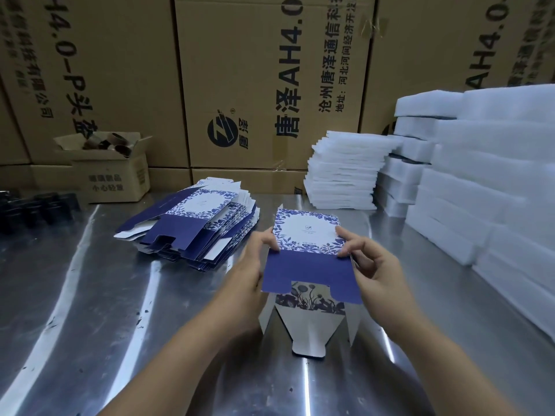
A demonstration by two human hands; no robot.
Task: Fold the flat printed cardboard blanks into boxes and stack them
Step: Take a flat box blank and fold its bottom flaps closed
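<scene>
I hold one blue-and-white printed cardboard blank (309, 253) above the steel table, partly opened into a sleeve with its white bottom flaps hanging toward me. My left hand (252, 265) grips its left edge, thumb on the printed top face. My right hand (369, 265) pinches the right edge, thumb and fingers at the fold line. To the left, farther back, lies a pile of flat blanks (198, 223) with the same floral print, fanned unevenly.
The steel table (105, 295) is shiny and scuffed. White foam pads stand in stacks at the back (345, 172) and along the right (480, 175). A small open carton (111, 169) and black parts (36, 208) sit at left. Large brown cartons (270, 85) wall the back.
</scene>
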